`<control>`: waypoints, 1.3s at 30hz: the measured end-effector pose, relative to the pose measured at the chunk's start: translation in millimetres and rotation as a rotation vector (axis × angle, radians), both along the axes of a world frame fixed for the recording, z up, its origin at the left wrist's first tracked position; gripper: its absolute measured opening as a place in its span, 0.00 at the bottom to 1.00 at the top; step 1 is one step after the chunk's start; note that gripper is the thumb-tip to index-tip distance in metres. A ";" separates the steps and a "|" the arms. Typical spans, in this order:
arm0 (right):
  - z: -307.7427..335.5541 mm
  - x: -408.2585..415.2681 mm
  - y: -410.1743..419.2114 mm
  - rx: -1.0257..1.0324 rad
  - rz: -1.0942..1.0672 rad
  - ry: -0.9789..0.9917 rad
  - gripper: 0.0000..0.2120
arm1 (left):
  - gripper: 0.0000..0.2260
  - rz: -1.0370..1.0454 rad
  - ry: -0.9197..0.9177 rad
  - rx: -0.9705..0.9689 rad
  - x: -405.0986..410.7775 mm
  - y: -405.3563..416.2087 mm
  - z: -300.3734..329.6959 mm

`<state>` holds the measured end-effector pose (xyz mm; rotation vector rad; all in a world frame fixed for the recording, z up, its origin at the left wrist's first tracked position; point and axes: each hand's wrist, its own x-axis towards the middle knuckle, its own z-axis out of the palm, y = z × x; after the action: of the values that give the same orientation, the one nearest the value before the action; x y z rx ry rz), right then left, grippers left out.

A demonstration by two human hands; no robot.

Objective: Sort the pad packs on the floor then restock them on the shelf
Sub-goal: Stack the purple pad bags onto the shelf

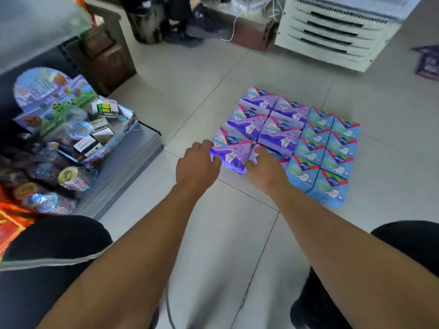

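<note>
On the tiled floor, purple pad packs (268,115) lie in two columns, and blue pad packs (330,148) lie in two columns directly to their right. My left hand (197,165) grips the left edge of the nearest purple pack (231,150), thumb on its face and fingers over its far edge. On that pack's right side is my right hand (266,169); its thumb is at the edge and its curled fingers cover the front purple pack of the second column. Most of that second pack is hidden.
A low grey shelf base (133,157) at the left carries a toy display box (59,103) and snack cups. Behind it is a wooden cabinet (107,60). A white freezer (332,32) stands at the back right, near a purple carton (427,62). A person's legs (183,20) are at the back.
</note>
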<state>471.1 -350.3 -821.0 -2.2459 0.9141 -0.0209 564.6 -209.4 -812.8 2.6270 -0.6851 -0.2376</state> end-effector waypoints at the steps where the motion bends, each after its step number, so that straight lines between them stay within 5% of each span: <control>1: 7.4 0.1 4.2 0.005 -0.016 -0.016 0.18 | 0.19 -0.001 0.000 -0.013 -4.1 2.5 4.3; 15: -97.4 86.6 -38.3 0.217 -0.150 0.154 0.20 | 0.18 0.104 0.194 -0.016 87.9 -43.4 -91.6; 23: -190.5 159.8 -90.1 0.299 -0.382 0.061 0.33 | 0.27 0.100 0.342 -0.080 171.7 -106.9 -192.6; 28: -214.2 173.1 -102.8 0.414 -0.479 0.064 0.34 | 0.31 0.204 0.636 -0.122 186.5 -120.4 -228.7; 32: -200.9 172.6 -97.1 0.425 -0.500 -0.035 0.28 | 0.27 0.245 0.694 -0.203 179.6 -111.3 -216.5; 36: -157.7 173.0 -89.6 0.408 -0.430 -0.214 0.28 | 0.11 0.231 0.694 -0.360 179.1 -92.8 -162.4; 39: -106.8 175.0 -77.3 0.422 -0.367 -0.329 0.30 | 0.18 0.263 0.606 -0.449 177.7 -70.1 -101.5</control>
<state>646.1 -427.7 -927.9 -1.6081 1.0244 -0.3236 742.3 -279.4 -914.3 2.0253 -0.1545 -0.6754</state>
